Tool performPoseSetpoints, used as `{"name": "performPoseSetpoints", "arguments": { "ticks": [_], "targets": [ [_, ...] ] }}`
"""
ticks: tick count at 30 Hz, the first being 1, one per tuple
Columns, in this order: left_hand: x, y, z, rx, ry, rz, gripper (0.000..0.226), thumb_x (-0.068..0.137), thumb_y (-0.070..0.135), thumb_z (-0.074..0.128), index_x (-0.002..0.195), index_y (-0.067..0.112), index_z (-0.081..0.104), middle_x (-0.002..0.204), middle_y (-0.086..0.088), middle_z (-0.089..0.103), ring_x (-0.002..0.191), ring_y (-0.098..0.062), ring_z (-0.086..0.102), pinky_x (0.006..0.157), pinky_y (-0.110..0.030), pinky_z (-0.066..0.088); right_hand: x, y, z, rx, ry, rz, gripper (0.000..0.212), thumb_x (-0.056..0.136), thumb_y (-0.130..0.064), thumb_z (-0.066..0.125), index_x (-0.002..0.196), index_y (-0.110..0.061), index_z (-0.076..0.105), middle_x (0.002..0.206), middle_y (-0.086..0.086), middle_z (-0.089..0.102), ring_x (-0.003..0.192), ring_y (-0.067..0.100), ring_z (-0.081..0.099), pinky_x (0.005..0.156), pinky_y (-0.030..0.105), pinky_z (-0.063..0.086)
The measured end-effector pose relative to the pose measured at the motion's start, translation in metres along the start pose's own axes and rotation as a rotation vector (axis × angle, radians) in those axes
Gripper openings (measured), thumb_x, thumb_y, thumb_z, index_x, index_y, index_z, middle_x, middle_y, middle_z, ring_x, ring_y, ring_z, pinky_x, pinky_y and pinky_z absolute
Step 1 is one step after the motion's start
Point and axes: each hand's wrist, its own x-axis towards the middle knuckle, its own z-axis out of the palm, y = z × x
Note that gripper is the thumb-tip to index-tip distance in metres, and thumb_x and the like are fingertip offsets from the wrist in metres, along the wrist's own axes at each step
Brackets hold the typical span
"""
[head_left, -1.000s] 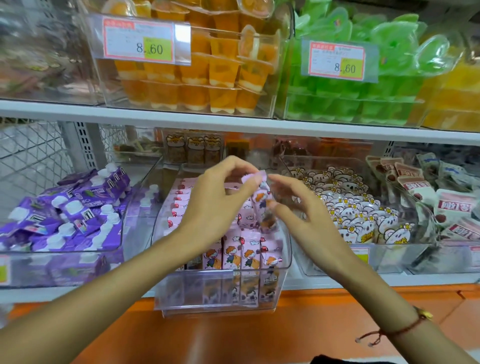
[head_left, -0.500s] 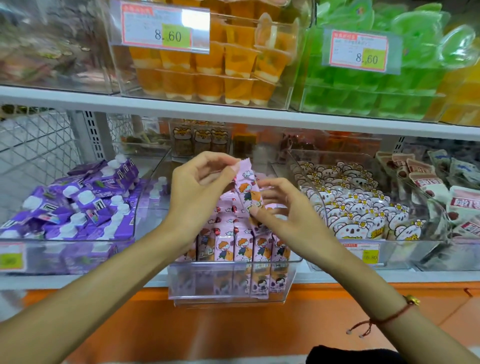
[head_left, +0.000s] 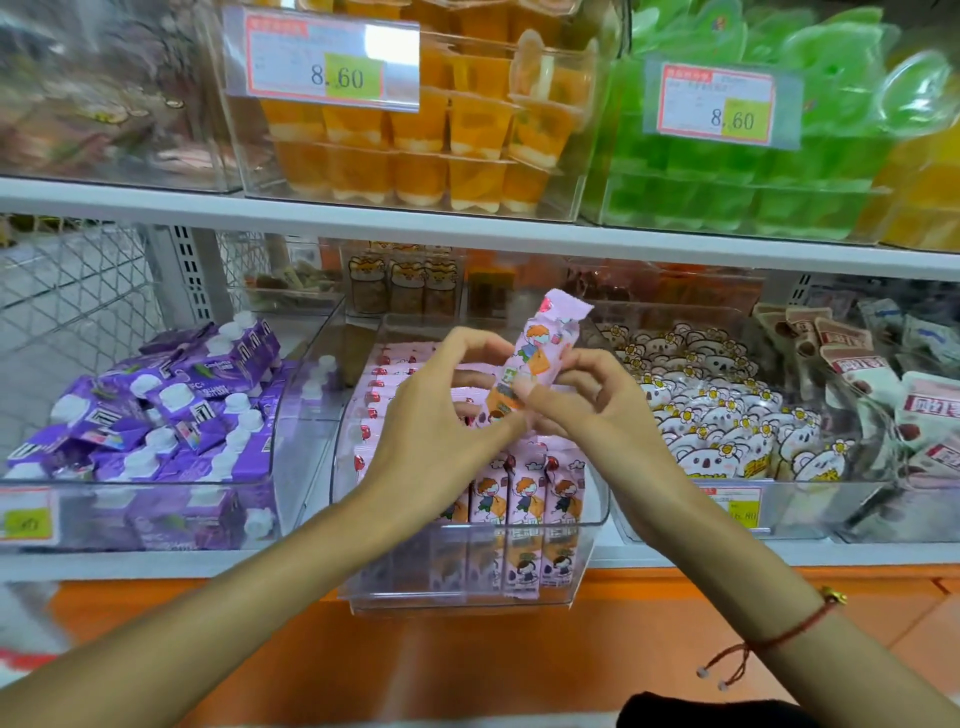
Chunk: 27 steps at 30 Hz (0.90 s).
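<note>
A long pink snack packet (head_left: 535, 353) with cartoon figures stands tilted above a clear plastic bin (head_left: 467, 592) on the lower shelf. My left hand (head_left: 441, 426) and my right hand (head_left: 587, 400) both pinch the packet's lower end, fingers curled round it. The packet's top points up and to the right. Several more of the same pink packets (head_left: 524, 493) stand in rows inside the bin below my hands.
Left bin holds purple spouted pouches (head_left: 156, 410). Right bins hold koala-print packets (head_left: 711, 421) and white-and-brown packets (head_left: 883, 379). The upper shelf (head_left: 467, 223) carries orange jelly cups (head_left: 415, 145) and green jelly cups (head_left: 727, 176) behind price tags. An orange ledge (head_left: 467, 660) runs below.
Both hands have lifted the pink packet up out of the bin and turned it more upright; it now shows nearly full length above my fingers.
</note>
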Motion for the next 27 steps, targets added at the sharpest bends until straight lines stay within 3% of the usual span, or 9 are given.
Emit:
{"name": "performPoseSetpoints", "arguments": {
  "ticks": [4, 8, 12, 15, 18, 20, 23, 25, 27],
  "targets": [
    [0.002, -0.005, -0.003, -0.056, -0.037, -0.005, 0.035, 0.087, 0.017, 0.069, 0.110, 0.036, 0.051, 0.115, 0.020, 0.063, 0.109, 0.002, 0.059, 0.093, -0.018, 0.048, 0.001, -0.004, -0.005, 0.058, -0.104, -0.006, 0.030, 0.093, -0.016, 0.057, 0.123, -0.017, 0.057, 0.114, -0.005, 0.069, 0.106, 0.007, 0.064, 0.092, 0.025, 0.050],
    [-0.001, -0.008, -0.001, 0.013, -0.036, 0.031, 0.032, 0.088, 0.017, 0.067, 0.116, 0.028, 0.055, 0.120, 0.018, 0.062, 0.118, 0.001, 0.054, 0.104, -0.029, 0.044, -0.004, -0.003, -0.001, -0.053, -0.014, -0.136, 0.028, 0.087, -0.011, 0.066, 0.114, -0.014, 0.061, 0.108, 0.001, 0.070, 0.098, 0.008, 0.066, 0.088, 0.024, 0.051],
    [-0.002, -0.005, 0.001, 0.055, 0.046, 0.063, 0.033, 0.082, 0.027, 0.073, 0.111, 0.033, 0.058, 0.109, 0.022, 0.063, 0.109, 0.002, 0.057, 0.090, -0.014, 0.045, -0.008, -0.002, 0.001, -0.080, 0.029, -0.227, 0.025, 0.080, -0.012, 0.075, 0.099, -0.022, 0.061, 0.095, -0.008, 0.069, 0.092, 0.003, 0.066, 0.075, 0.013, 0.051],
    [0.002, 0.001, -0.002, -0.049, 0.025, -0.015, 0.032, 0.083, 0.029, 0.071, 0.113, 0.028, 0.060, 0.108, 0.017, 0.067, 0.103, 0.000, 0.062, 0.086, -0.016, 0.051, -0.008, -0.004, 0.000, -0.100, -0.002, -0.233, 0.024, 0.084, -0.016, 0.070, 0.105, -0.026, 0.064, 0.096, -0.011, 0.070, 0.091, 0.003, 0.066, 0.074, 0.013, 0.051],
    [0.008, 0.009, -0.008, -0.174, -0.030, -0.189, 0.030, 0.085, 0.029, 0.067, 0.114, 0.024, 0.065, 0.102, 0.010, 0.073, 0.095, -0.002, 0.068, 0.079, -0.020, 0.056, -0.005, -0.005, -0.002, -0.134, -0.011, -0.186, 0.023, 0.088, -0.021, 0.065, 0.111, -0.027, 0.066, 0.101, -0.004, 0.070, 0.092, 0.008, 0.066, 0.079, 0.020, 0.053],
    [0.010, 0.013, -0.011, -0.304, -0.094, -0.377, 0.028, 0.087, 0.036, 0.065, 0.110, 0.022, 0.070, 0.097, 0.009, 0.075, 0.089, -0.002, 0.070, 0.067, -0.017, 0.056, -0.005, -0.006, -0.002, -0.156, -0.024, -0.136, 0.022, 0.089, -0.029, 0.064, 0.110, -0.027, 0.067, 0.100, -0.001, 0.070, 0.089, 0.009, 0.066, 0.076, 0.020, 0.054],
    [0.011, 0.017, -0.012, -0.497, -0.160, -0.621, 0.029, 0.085, 0.037, 0.067, 0.102, 0.015, 0.073, 0.092, 0.001, 0.076, 0.078, -0.006, 0.072, 0.061, -0.017, 0.055, -0.005, -0.006, 0.000, -0.144, -0.031, -0.030, 0.023, 0.089, -0.037, 0.061, 0.106, -0.024, 0.067, 0.100, 0.009, 0.070, 0.084, 0.016, 0.066, 0.072, 0.027, 0.059],
    [0.011, 0.018, -0.011, -0.550, -0.157, -0.700, 0.028, 0.083, 0.035, 0.069, 0.102, 0.014, 0.073, 0.091, -0.001, 0.076, 0.072, -0.008, 0.073, 0.059, -0.019, 0.056, -0.006, -0.006, 0.001, -0.128, -0.035, 0.018, 0.024, 0.089, -0.037, 0.061, 0.105, -0.020, 0.067, 0.098, 0.016, 0.068, 0.080, 0.026, 0.064, 0.077, 0.039, 0.058],
    [0.011, 0.016, -0.012, -0.543, -0.173, -0.700, 0.028, 0.083, 0.035, 0.069, 0.103, 0.015, 0.072, 0.093, 0.000, 0.076, 0.074, -0.008, 0.073, 0.060, -0.020, 0.057, -0.005, -0.006, 0.001, -0.120, -0.041, 0.024, 0.023, 0.089, -0.036, 0.061, 0.106, -0.021, 0.066, 0.097, 0.013, 0.069, 0.078, 0.022, 0.063, 0.071, 0.036, 0.059]
  ]
}}
